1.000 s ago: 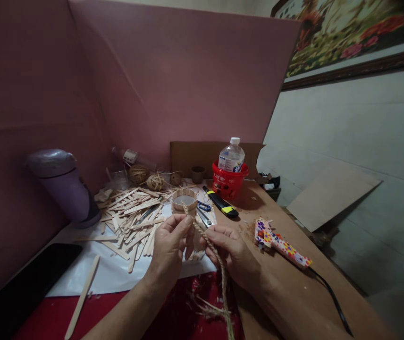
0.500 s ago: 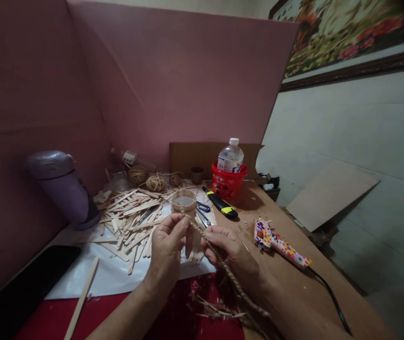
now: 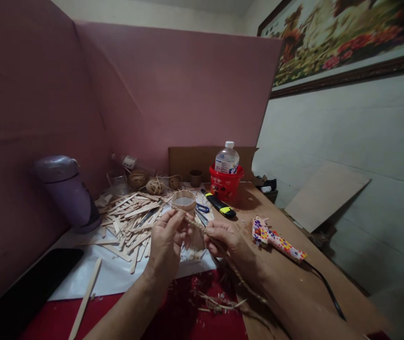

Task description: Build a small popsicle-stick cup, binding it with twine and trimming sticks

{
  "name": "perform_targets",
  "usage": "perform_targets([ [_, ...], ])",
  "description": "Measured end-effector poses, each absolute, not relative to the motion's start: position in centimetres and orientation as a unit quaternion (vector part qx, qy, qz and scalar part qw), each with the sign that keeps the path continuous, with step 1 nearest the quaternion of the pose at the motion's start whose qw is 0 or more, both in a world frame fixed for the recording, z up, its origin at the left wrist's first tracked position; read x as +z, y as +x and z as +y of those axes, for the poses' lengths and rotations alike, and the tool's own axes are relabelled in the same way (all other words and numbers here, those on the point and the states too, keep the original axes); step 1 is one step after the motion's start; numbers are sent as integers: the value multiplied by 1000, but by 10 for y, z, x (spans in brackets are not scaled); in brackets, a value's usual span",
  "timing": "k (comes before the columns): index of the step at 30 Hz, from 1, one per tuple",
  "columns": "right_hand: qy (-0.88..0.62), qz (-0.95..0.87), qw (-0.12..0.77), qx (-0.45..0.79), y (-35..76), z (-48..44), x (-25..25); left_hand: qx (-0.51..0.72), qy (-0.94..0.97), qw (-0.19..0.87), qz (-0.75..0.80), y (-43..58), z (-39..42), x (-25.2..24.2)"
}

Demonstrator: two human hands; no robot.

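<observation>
My left hand [image 3: 166,243] holds a small round cup [image 3: 185,202] built from wooden sticks, fingers curled round its side. My right hand [image 3: 226,242] pinches a braided straw rope [image 3: 237,278] against the cup's rim; the braid trails down over my right wrist toward frayed strands [image 3: 216,304] on the red surface. The lower part of the cup is hidden between my hands.
A heap of wooden sticks [image 3: 131,217] lies on a white sheet. Behind it are twine balls [image 3: 155,185], a purple flask [image 3: 68,191], a red bucket [image 3: 226,183] with a water bottle, a utility knife [image 3: 219,205], blue scissors [image 3: 202,208], a patterned glue gun [image 3: 276,240] and a black phone [image 3: 28,288].
The braid's loose end swung from hanging straight down to lying over my right wrist. Both hands shifted slightly up with the cup as the view tilted.
</observation>
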State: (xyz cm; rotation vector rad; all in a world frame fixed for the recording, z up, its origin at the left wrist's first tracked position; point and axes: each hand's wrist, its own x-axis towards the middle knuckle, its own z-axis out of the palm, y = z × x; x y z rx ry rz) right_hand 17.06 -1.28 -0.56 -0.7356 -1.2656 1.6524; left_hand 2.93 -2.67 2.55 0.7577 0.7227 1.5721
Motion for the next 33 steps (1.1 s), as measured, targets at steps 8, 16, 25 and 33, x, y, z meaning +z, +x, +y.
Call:
perform_targets([
  [8,-315,-522,455,649,169,-14,-1,704,370,527,302,21,-19,23],
  [16,-263,-498,434,703,169,-16,-5,722,388,459,343,15,-11,16],
  [25,-262,-490,413,722,169,-12,-5,784,321,369,383,-4,6,16],
  [33,-294,-514,416,691,171,-14,-3,801,298,308,418,-14,16,15],
])
